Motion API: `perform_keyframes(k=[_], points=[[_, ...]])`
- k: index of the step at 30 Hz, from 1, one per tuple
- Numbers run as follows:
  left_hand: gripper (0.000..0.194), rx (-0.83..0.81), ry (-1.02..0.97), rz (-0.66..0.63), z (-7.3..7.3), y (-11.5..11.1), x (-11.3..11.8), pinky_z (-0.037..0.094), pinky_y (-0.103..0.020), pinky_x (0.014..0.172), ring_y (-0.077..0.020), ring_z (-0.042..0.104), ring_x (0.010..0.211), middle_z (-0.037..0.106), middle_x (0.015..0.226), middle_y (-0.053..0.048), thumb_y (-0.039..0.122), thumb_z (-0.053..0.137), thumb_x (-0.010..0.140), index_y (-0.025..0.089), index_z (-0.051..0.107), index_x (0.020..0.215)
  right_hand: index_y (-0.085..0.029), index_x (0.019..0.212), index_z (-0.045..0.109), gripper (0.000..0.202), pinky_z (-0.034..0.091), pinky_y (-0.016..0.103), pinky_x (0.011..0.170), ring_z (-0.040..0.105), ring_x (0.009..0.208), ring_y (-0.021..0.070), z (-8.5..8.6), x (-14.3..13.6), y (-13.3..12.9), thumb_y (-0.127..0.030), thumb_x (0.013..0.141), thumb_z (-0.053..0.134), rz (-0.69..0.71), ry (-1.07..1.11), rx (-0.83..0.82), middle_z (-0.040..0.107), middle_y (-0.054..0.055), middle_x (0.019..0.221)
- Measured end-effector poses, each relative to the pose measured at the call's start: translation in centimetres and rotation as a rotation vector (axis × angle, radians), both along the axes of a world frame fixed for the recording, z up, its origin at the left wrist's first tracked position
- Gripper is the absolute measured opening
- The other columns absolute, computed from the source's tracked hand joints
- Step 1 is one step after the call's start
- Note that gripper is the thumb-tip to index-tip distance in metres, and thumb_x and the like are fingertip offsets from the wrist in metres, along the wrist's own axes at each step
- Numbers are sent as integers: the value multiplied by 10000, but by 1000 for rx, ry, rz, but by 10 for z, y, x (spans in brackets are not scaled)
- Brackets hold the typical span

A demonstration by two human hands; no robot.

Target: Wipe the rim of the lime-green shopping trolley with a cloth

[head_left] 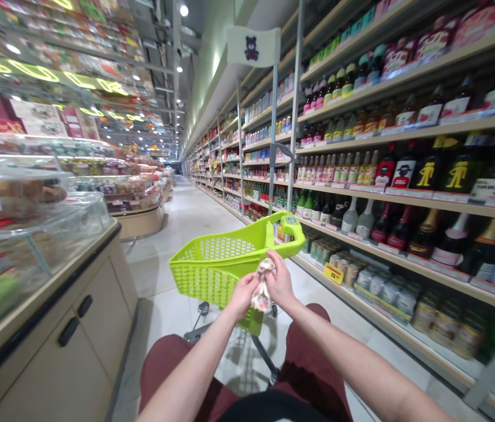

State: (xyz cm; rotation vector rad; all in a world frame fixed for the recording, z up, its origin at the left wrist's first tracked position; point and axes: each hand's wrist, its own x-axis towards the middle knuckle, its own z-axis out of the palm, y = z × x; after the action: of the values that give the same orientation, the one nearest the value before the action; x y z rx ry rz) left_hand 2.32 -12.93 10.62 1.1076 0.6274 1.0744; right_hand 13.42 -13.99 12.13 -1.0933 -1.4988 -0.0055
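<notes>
- Pinching a crumpled, pale patterned cloth [262, 300] from its left side with the left fingers [249, 284], bent inward against it.
- Grasping the same cloth near its top with the right fingers [276, 261], curled close beside the left ones.
- Hanging, as a loose cloth end with pink and dark markings, just below the fingers.
- Backed, just beyond the fingers, by a lime-green shopping cart [212, 264] with perforated walls, and by its handle [300, 237] above and right of them.
- Topped, high above the fingers, by a white flag [236, 48] with a dark bear.
- Flanked, well right of the fingers, by shelves [414, 200] of bottles [451, 241] and a yellow price tag [333, 274].
- Flanked, well left, by a display surface [102, 281] bearing packaged food [19, 196].
- Bordered, below the fingers, by maroon trousers [313, 337].
</notes>
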Motion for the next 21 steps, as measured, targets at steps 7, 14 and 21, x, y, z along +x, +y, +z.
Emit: perform_keyframes(k=[7,14,21], points=[[251,-404,-364,-26,4,-12,-4,459,-286,811,-178,611,872,659,862,-62,319,497,777,127,594,905,-182,1264,383,492,196,536,1006,199,1275,295,-23,-17,-23,-278,788,461,109,-575,-161,269,123,1379],[128,-376,-151,54,-6,-7,-13,469,-232,650,-130,614,678,642,707,-41,232,500,779,124,563,806,-176,1258,371,525,377,377,933,399,1144,204,-36,0,-22,-228,761,530,206,-690,-156,443,116,1242],[380,9,454,225,0,22,-22,422,-346,841,-200,546,1003,591,1080,-92,405,361,824,157,510,1070,-200,1079,548,271,286,453,995,277,1258,223,5,28,21,-141,860,399,-58,-808,248,465,59,1270]])
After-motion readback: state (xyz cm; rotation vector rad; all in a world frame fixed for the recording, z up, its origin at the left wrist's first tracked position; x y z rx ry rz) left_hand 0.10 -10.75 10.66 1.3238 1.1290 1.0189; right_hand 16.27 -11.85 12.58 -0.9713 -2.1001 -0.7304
